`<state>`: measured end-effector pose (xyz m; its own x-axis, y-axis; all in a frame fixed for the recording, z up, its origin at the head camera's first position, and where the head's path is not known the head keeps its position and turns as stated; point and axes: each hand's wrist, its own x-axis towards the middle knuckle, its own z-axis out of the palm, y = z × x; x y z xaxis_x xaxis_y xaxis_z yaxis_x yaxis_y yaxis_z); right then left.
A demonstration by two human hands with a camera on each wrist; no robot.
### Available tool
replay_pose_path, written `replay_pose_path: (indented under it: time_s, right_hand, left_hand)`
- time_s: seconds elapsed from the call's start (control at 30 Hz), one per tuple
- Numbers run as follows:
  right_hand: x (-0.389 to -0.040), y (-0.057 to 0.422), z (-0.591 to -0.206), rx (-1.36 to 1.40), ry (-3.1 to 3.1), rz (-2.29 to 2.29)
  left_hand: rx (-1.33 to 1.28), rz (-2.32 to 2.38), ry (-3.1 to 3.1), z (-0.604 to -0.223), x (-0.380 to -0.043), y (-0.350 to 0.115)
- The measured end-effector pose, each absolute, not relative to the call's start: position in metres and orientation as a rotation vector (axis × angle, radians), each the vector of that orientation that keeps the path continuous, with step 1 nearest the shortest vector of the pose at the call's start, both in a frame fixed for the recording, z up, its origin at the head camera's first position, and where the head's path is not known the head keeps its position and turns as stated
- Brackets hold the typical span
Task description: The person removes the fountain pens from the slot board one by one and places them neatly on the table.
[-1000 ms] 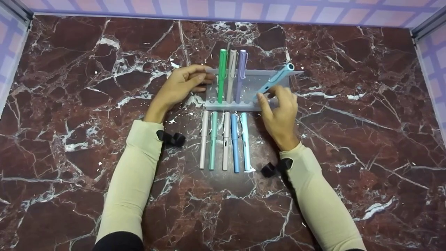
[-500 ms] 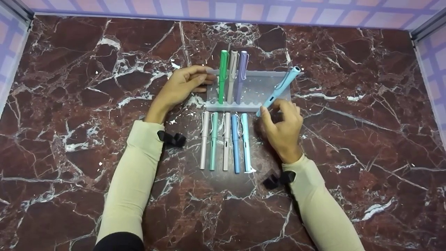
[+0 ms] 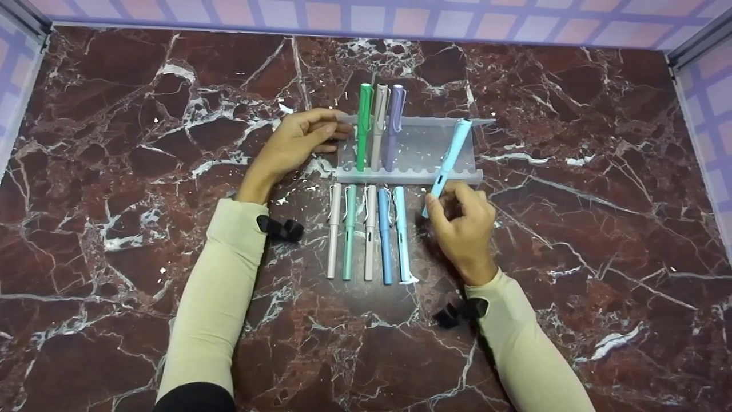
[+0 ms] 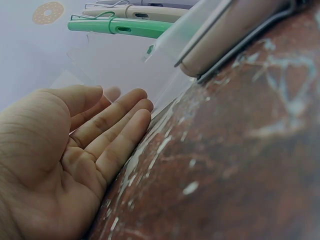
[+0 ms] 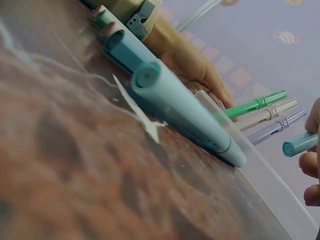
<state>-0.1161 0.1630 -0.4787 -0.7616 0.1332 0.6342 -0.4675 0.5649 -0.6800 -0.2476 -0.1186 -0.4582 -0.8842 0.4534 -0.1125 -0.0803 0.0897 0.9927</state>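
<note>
A clear acrylic pen rack [image 3: 420,146] stands at mid-table with a green pen [image 3: 363,126], a beige pen [image 3: 378,123] and a lilac pen [image 3: 394,123] leaning in its left slots. My left hand [image 3: 329,129] rests with straight fingers [image 4: 117,130] against the rack's left side. My right hand [image 3: 440,197] pinches the lower end of a light blue pen [image 3: 450,157], which leans over the rack's right part. In the right wrist view that pen's end [image 5: 300,144] shows beside my fingers [image 5: 312,165].
Several pens lie side by side on the marble table [image 3: 143,171] in front of the rack: whitish [image 3: 334,229], mint [image 3: 349,229], grey [image 3: 370,229], blue [image 3: 385,234] and pale blue [image 3: 402,232]. Checked walls [image 3: 366,14] ring the table.
My right hand has drawn the light blue pen toward me and leftward; the pen now stands steeper, its lower end in front of the rack. The left hand has stayed put.
</note>
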Motion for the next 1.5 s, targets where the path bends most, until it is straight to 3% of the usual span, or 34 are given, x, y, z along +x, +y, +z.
replay_pose_path:
  time_s: [1.1, 1.5]
  right_hand:
    - [-0.058, 0.177, -0.486, 0.371, -2.352, 1.016]
    - [-0.054, 0.179, -0.488, 0.385, -2.554, 0.879]
  left_hand:
    - [0.362, 1.830, 2.011, -0.459, -0.247, -0.118]
    - [0.367, 1.833, 2.005, -0.458, -0.247, -0.118]
